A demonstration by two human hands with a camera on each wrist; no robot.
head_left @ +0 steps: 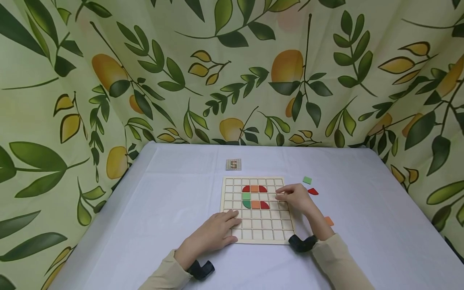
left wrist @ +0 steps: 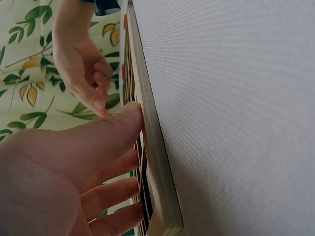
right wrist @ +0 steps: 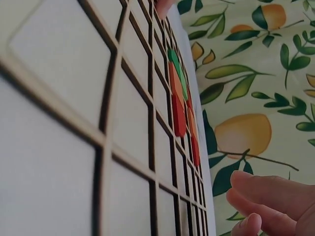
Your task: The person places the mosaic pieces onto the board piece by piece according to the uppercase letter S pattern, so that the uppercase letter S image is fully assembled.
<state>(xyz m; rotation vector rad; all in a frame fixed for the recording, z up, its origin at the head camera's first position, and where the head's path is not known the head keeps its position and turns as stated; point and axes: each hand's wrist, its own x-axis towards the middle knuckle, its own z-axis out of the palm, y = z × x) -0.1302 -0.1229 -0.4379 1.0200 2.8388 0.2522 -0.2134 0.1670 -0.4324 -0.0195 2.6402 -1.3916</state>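
Note:
A wooden grid board [head_left: 262, 235] lies on the table, with several coloured tiles set in its upper middle cells. Among them are a red quarter-round tile [head_left: 262, 189], an orange square tile [head_left: 255, 188], a light green square tile [head_left: 246, 196] and a dark green quarter-round tile [head_left: 247, 204]. My left hand [head_left: 217, 230] rests on the board's lower left side, fingers spread over the grid and thumb at the near edge. Over the right edge hovers my right hand [head_left: 295, 196], fingers loosely bent toward the tiles; no tile shows between the fingertips [right wrist: 241, 179].
Right of the board lie a loose light green square [head_left: 307, 180], a red tile [head_left: 313, 191] and an orange tile [head_left: 329, 221], the last partly behind the right forearm. A small pattern card [head_left: 233, 164] sits beyond the board. A leaf-print curtain [head_left: 250, 80] surrounds the white-covered table [head_left: 163, 189].

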